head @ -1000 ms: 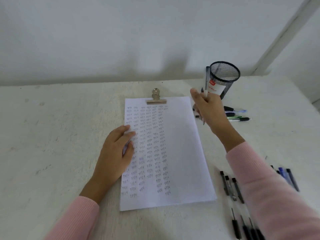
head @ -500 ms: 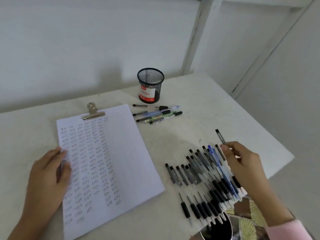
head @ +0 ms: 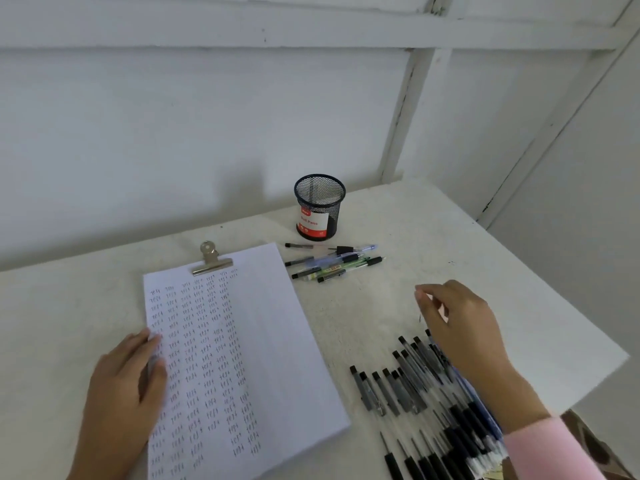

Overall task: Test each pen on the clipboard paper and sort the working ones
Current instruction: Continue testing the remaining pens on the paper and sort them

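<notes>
The clipboard paper (head: 277, 348), held by a metal clip (head: 211, 259), lies in the middle of the table, and rows of small pen marks fill its left half. My left hand (head: 124, 393) rests flat on the paper's left edge. My right hand (head: 464, 334) hovers over the far end of a big pile of black and blue pens (head: 415, 400) at the lower right. Its thumb and fingers are pinched on a thin pen that is mostly hidden; only a dark tip shows below the fingers. A small group of pens (head: 334, 261) lies in front of the black mesh cup (head: 319, 206).
The white table (head: 433, 244) ends at an edge on the right, close to the pen pile. A white wall runs behind the cup. Patterned fabric (head: 595, 441) shows past the table's lower right corner.
My right hand left the mesh cup, swung to the pile at the right and pinched one pen, now lifting it toward the paper. The view turned right. My left hand stayed on the paper.
</notes>
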